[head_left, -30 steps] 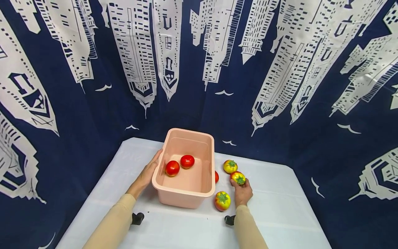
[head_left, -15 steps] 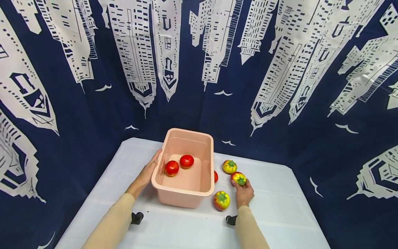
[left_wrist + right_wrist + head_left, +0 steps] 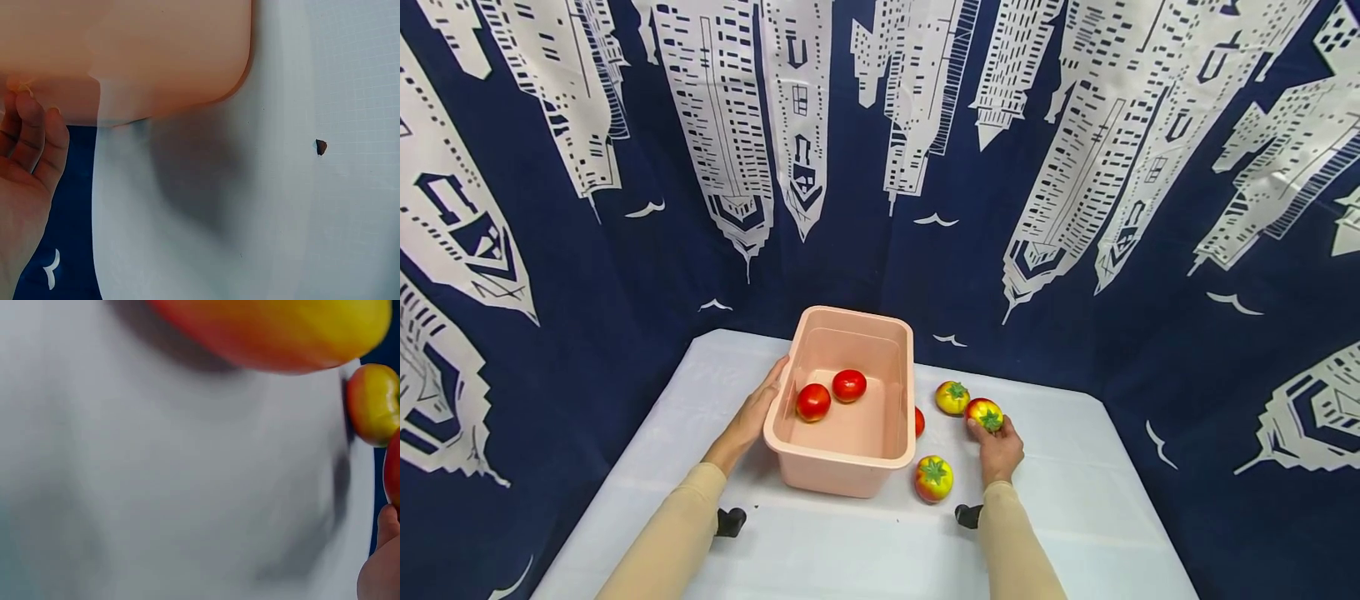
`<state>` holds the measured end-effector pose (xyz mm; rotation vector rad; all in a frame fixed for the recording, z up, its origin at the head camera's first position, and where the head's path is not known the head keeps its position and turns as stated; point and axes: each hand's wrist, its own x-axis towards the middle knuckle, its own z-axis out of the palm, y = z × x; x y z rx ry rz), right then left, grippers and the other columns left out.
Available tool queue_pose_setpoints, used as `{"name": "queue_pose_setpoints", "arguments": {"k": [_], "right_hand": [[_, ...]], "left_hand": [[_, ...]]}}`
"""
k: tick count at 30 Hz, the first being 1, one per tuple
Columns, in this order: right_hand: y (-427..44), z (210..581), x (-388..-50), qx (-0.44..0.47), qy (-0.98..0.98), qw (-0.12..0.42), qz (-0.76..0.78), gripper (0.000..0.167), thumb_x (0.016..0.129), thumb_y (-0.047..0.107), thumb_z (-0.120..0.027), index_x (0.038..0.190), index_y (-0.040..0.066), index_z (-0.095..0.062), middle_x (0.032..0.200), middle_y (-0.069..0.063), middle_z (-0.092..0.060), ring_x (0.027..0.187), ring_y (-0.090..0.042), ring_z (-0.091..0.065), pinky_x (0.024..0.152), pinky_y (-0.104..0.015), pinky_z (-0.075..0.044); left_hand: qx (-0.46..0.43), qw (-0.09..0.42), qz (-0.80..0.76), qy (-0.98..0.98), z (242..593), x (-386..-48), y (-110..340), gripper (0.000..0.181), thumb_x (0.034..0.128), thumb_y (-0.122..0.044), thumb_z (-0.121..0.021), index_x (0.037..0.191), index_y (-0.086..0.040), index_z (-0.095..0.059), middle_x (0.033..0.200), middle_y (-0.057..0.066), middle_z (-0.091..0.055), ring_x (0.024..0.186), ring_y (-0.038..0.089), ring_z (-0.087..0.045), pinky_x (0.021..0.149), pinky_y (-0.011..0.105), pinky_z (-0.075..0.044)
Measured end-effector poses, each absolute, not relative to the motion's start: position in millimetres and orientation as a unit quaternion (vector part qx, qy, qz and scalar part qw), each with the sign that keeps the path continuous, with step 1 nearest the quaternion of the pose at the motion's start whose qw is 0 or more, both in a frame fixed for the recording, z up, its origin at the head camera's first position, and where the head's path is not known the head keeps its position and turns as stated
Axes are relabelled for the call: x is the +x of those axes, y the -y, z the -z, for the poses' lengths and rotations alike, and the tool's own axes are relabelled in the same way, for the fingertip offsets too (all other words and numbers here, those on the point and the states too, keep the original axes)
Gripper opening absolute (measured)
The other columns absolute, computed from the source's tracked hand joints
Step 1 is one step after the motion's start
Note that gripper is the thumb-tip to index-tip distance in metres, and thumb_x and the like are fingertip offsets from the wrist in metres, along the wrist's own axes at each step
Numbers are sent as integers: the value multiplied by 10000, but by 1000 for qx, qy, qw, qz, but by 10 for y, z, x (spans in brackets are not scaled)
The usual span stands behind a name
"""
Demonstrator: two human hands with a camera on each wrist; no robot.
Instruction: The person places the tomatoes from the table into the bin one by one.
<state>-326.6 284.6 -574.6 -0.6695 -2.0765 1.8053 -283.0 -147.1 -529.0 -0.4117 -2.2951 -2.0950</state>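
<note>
Beside the tub (image 3: 838, 478), the right fingers (image 3: 1008, 429) hold a tomato (image 3: 982, 410), perhaps raised.

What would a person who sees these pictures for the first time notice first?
Probably the dark blue backdrop, whose white skyscrapers hang upside down across the upper head view. Below, near the middle, is a pink bin with two red fruits inside and the left hand against its left side. To its right, the right hand holds a red-and-yellow fruit.

We see a tub (image 3: 838, 478) on the bench (image 3: 850, 550), two fruits (image 3: 813, 402) in it, four more fruits (image 3: 933, 479) to its right, and a curtain (image 3: 842, 275) behind the bench
</note>
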Motion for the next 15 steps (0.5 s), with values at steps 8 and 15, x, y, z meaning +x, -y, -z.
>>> {"name": "queue_pose_setpoints", "arguments": {"k": [8,15], "right_hand": [[-2821,5432,-3334,-223,711,163,-646,866,811,145,-788,1514,12,-299,1548,-193,-349,1425,-308,-374,1126,-400,-365],[-2753,5238,-3431,-204,710,164,-653,865,794,150,-803,1508,34,-330,1538,-170,-380,1414,-279,-400,1113,-383,-382]], "left_hand": [[-141,0,678,722,5323,-2825,1452,520,1062,-189,-179,1577,-245,-136,1659,47,-64,1521,283,-59,1224,519,-31],[-133,0,675,725,5286,-2822,1474,523,1058,-165,-169,1579,-205,-131,1659,58,-58,1523,289,-52,1226,519,-24]]}}
